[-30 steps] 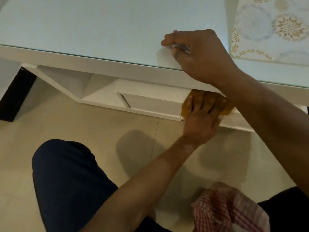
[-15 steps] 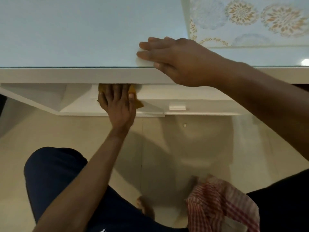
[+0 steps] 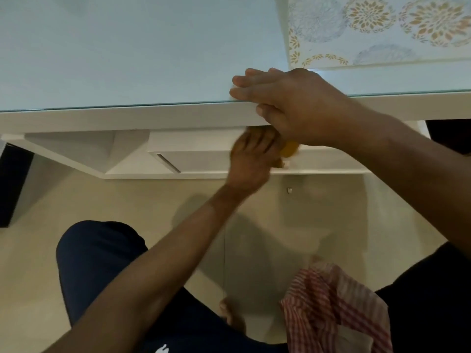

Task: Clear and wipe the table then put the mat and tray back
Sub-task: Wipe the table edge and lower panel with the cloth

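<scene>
The orange cloth [image 3: 289,149] sits under our left hand [image 3: 251,159], pressed against the white drawer front [image 3: 204,149] below the bench [image 3: 127,47] top; only a small orange corner shows past the hand, and that part of the frame is blurred. We judge it soft, light and limp, so it will bunch and slip unless we keep the palm flat on it and the fingers spread across its middle. The left fingers lie pressed flat over the cloth, not curled round it. Our right hand [image 3: 293,103] braces on the bench edge, its fingers [image 3: 244,80] laid out flat on the glass top and the thumb hooked over the white rim; it holds nothing. The patterned mat [image 3: 382,29] lies on the bench just beyond that hand, thin and flexible by the look of it, best lifted by a free edge. A red checked towel [image 3: 331,301] rests on our lap. No tray is in sight.
</scene>
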